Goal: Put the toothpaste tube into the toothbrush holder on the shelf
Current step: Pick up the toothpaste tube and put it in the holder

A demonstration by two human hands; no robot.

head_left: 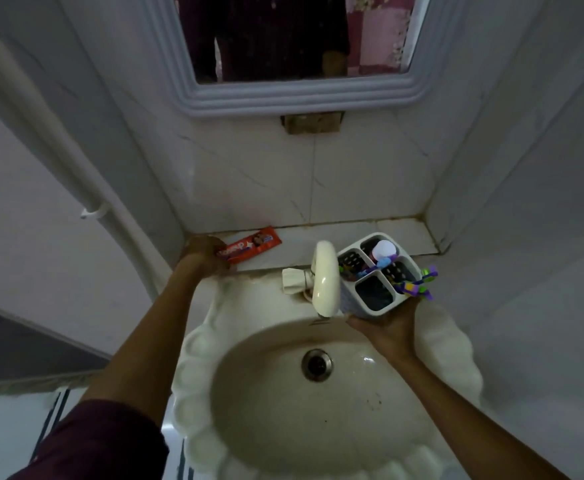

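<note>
At the left end of the pale tiled shelf [318, 237] behind the basin, the left hand [204, 252] has its fingers closed on the near end of the orange-red toothpaste tube [249, 249], which lies flat on the shelf. A cream plastic tap [325, 278] arches over the scalloped white ceramic sink [449, 344]. Just right of the tap, the right hand [387, 327] grips from below a white four-compartment toothbrush holder [375, 271], tilted, above the sink's rim, with bright brushes [418, 284] inside.
</note>
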